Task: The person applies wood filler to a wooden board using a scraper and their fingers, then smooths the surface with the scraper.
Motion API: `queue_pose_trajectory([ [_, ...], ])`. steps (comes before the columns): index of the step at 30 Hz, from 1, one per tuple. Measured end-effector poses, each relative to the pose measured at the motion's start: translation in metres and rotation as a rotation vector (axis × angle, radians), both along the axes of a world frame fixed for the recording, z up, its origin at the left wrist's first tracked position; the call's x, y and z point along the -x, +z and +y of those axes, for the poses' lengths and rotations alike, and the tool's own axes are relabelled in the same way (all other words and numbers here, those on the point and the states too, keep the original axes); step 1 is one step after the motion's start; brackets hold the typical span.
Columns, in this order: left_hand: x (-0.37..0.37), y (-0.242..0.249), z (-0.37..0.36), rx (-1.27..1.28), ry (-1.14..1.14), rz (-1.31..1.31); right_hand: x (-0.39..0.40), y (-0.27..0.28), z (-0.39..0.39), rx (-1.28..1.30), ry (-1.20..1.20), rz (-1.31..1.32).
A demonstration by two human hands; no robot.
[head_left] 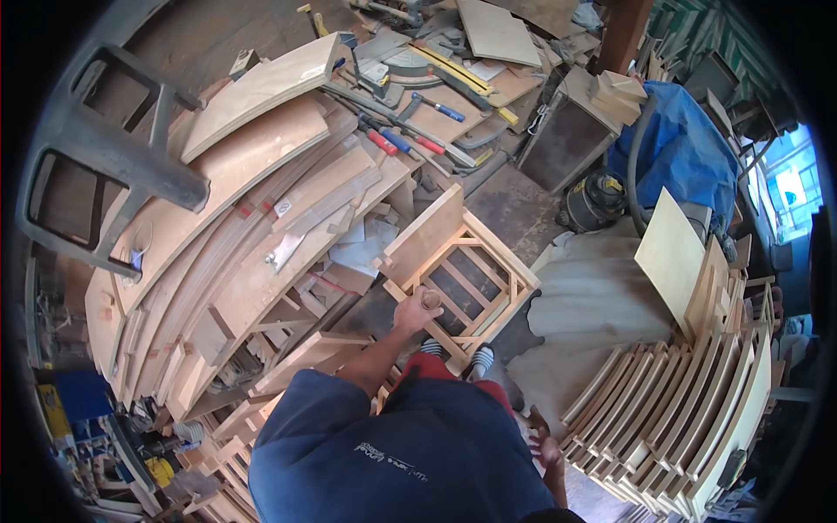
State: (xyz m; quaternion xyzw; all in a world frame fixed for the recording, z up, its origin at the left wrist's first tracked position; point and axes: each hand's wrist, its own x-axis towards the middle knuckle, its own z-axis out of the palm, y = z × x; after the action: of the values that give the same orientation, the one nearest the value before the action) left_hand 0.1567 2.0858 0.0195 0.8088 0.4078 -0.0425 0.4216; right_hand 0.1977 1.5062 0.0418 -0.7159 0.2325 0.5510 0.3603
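Observation:
My left hand is closed around a small round brownish thing, seen end-on; its kind does not show. It is over the near left side of a pale wooden frame with several slats and braced corners, at my feet. A flat wooden board stands along the frame's far left side. My right hand hangs low by my right side, fingers apart, with nothing visible in it. It is nearest to a row of curved wooden pieces.
Curved plywood panels are stacked on the left below a dark chair-like frame. Clamps and tools crowd the bench beyond. A vacuum cleaner, blue tarp and grey sheet are to the right.

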Motion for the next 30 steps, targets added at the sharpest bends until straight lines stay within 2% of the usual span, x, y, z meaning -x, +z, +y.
queue_pose_trajectory([
  [2,-0.014,0.009,0.013,-0.039,0.028,-0.085,-0.021,-0.001,0.019,-0.031,0.01,-0.073],
  [4,-0.028,0.027,0.025,-0.029,0.06,-0.106,-0.043,0.024,0.056,-0.081,0.024,-0.156],
  [6,-0.041,0.055,0.037,0.013,0.065,-0.1,-0.071,-0.02,0.047,-0.207,0.001,-0.147],
  [7,-0.049,0.063,0.045,0.031,0.07,-0.097,-0.077,-0.007,0.066,-0.177,0.022,-0.199],
  [10,-0.071,0.035,0.078,-0.342,0.001,-0.257,-0.112,0.035,0.128,-0.115,0.075,-0.318],
  [13,-0.098,0.051,0.106,-0.501,0.034,-0.37,-0.143,0.044,0.168,-0.112,0.146,-0.357],
  [15,-0.114,0.063,0.123,-0.517,0.058,-0.361,-0.164,0.039,0.189,-0.112,0.219,-0.362],
  [18,-0.136,0.069,0.155,-0.624,-0.018,-0.35,-0.193,0.012,0.205,-0.122,0.309,-0.397],
  [21,-0.157,0.074,0.185,-0.717,-0.15,-0.325,-0.215,-0.069,0.195,-0.202,0.402,-0.597],
  [23,-0.18,0.072,0.202,-0.752,-0.271,-0.317,-0.226,-0.078,0.205,-0.222,0.364,-0.622],
  [25,-0.202,0.073,0.217,-0.778,-0.389,-0.351,-0.238,-0.103,0.212,-0.213,0.369,-0.629],
  [28,-0.216,0.071,0.235,-0.776,-0.482,-0.338,-0.255,-0.146,0.228,-0.209,0.23,-0.408],
  [30,-0.223,0.069,0.245,-0.771,-0.513,-0.297,-0.266,-0.161,0.249,-0.236,0.25,-0.468],
])
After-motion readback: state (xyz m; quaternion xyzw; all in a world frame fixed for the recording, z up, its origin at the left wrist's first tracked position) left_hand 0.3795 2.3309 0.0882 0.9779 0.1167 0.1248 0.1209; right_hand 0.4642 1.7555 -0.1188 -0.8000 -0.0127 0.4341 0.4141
